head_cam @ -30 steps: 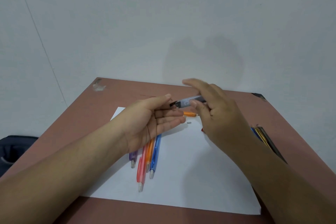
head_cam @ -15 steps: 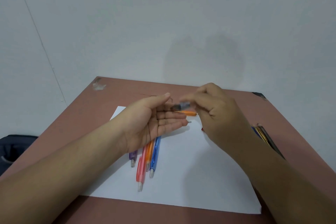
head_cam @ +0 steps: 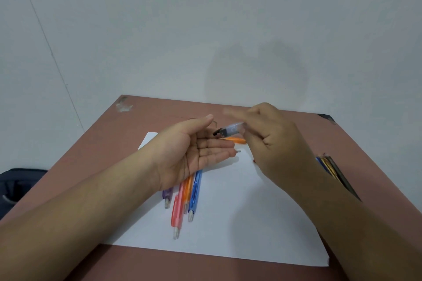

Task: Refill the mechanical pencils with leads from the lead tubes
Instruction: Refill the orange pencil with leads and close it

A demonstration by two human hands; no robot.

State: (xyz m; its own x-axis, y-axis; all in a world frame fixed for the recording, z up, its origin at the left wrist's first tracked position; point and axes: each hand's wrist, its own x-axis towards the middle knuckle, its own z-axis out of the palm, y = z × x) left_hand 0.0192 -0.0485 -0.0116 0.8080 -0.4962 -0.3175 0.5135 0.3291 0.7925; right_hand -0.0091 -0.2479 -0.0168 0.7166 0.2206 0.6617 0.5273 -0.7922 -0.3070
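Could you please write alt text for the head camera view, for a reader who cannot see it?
A person's right hand tilts a clear lead tube, dark end down, over the open, upturned left hand. Beneath lie purple, pink, orange and blue mechanical pencils on a white sheet of paper on a brown table.

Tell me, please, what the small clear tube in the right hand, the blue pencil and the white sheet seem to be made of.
Small clear lead tube: probably glossy transparent plastic with a black cap end; the view is blurred.
Blue mechanical pencil: translucent tinted plastic, shiny, with a pale tip.
White sheet: likely matte paper, thin and flat on the brown table.
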